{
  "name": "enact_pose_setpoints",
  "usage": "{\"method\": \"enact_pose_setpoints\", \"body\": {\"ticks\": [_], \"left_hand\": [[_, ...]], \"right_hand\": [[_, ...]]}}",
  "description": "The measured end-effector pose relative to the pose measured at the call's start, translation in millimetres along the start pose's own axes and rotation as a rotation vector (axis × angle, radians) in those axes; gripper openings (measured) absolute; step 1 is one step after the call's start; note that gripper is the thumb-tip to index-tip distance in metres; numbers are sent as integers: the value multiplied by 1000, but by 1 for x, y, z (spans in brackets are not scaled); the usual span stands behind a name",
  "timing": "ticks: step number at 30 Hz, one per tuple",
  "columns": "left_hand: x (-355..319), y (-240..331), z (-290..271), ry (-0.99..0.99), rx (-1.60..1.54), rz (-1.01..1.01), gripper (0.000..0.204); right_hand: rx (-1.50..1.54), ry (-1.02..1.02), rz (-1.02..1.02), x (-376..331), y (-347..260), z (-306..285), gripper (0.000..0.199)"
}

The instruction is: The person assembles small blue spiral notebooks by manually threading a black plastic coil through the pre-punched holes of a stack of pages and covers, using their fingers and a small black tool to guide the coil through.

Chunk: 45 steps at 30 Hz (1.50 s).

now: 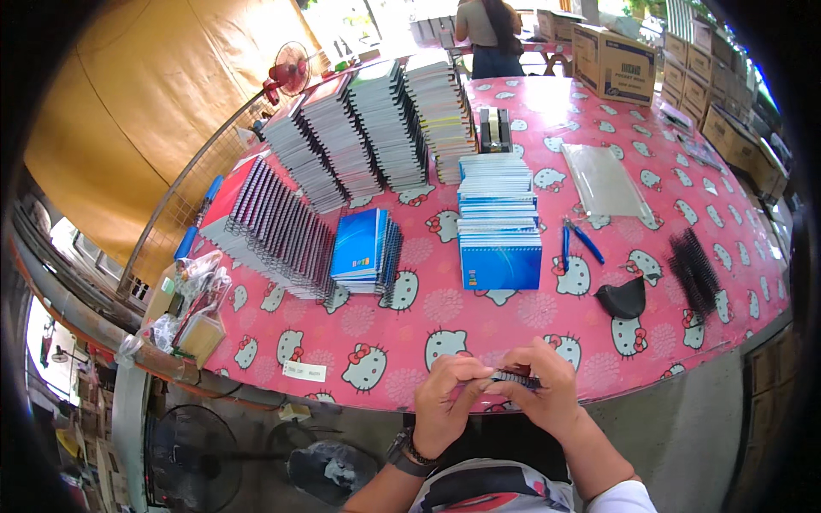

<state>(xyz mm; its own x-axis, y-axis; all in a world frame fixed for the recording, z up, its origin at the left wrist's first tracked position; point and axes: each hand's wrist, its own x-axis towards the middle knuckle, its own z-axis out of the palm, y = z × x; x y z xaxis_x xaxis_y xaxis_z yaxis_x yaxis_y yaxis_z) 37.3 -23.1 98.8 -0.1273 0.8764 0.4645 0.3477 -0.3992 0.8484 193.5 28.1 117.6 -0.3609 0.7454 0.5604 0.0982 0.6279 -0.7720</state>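
Close to my body, at the table's near edge, a short black binding wire (518,379) with a row of loops is held between my two hands. My left hand (449,393), with a dark watch and a bracelet at the wrist, pinches its left end. My right hand (547,389) has its fingers closed round the other end. Partly covered by fingers, the wire shows only in its middle and right part. Beyond my hands stands a row of small blue notebooks (501,263). A heap of black binding wires (694,274) lies at the right.
Blue-handled pliers (581,244) and a black pouch-like piece (622,297) lie right of the notebooks. Spiral-bound blue notebooks (359,244) and tall book stacks (385,128) fill the left. A tape dispenser (495,130), clear plastic sheet (605,179) and carton (614,64) are farther back.
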Motion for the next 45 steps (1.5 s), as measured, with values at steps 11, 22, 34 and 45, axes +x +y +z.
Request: {"method": "enact_pose_setpoints", "body": {"ticks": [11,22,34,45], "left_hand": [[1,2,-4,9,151,108,15],[28,0,4,16,533,143,21],[245,-158,-138,-35,1419,290,38],[219,-139,-141,-186,932,-414,129]], "right_hand": [[1,-98,-99,1,-4,0,17],[-78,40,-35,10,4,-16,26],[60,340,466,-50,109,-71,10],[14,270,499,-49,113,-67,13]]}}
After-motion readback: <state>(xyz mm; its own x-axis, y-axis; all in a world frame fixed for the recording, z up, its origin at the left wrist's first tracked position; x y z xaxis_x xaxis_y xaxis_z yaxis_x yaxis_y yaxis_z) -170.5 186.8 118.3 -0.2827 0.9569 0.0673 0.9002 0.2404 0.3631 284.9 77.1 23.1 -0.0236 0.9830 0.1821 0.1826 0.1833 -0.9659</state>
